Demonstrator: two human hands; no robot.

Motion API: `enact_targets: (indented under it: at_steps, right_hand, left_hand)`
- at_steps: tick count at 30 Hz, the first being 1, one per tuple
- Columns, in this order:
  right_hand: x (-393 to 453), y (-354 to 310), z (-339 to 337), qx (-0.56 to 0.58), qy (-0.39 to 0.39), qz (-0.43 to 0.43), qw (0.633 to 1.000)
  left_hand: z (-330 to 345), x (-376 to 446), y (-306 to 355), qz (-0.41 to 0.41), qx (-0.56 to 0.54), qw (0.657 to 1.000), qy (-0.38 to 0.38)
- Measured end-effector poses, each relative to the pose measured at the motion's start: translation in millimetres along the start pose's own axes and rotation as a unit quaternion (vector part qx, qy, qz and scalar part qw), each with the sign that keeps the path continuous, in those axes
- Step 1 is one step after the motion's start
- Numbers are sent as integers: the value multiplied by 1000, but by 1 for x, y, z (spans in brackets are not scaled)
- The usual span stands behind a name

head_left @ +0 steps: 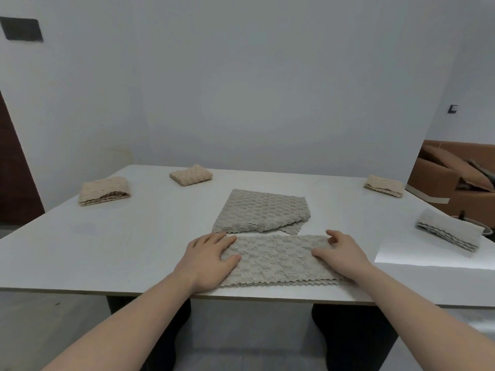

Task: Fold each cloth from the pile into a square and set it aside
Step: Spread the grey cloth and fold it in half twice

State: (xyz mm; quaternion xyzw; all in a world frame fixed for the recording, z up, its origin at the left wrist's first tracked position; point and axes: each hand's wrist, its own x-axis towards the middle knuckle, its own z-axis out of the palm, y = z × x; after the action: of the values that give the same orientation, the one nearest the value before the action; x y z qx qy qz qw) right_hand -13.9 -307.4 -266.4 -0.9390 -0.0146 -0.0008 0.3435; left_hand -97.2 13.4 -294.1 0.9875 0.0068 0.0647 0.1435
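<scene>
Head view: grey cloth (278,259) folded to a strip at near edge of table (120,253). Left hand (211,259) flat on its left end, fingers straight. Right hand (341,253) rests on right end, fingers relaxed, gripping nothing. Loosely folded grey cloth (261,211) just behind. Four folded cloths round the table's far and right sides.

Grey folded cloth (278,259): ends hidden under hands; sofa (455,178) cut off (right edge).
</scene>
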Motion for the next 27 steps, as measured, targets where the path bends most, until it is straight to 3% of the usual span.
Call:
enact_targets:
  at_steps: [5, 10, 16, 27]
  right_hand:
    - [16, -9, -6, -19, -60, 51, 997]
    - [15, -19, -12, -26, -70, 86, 993]
    - [7, -32, -21, 53, -62, 114, 990]
    - [-14, -99, -35, 222, -104, 32, 969]
  left_hand:
    - [2, -1, -2, -2, -10, 1000, -2]
    - [2, -1, 0, -2, -10, 1000, 1]
    - [-1, -4, 1, -2, -43, 998, 42]
    - [-5, -8, -4, -30, -220, 962, 159]
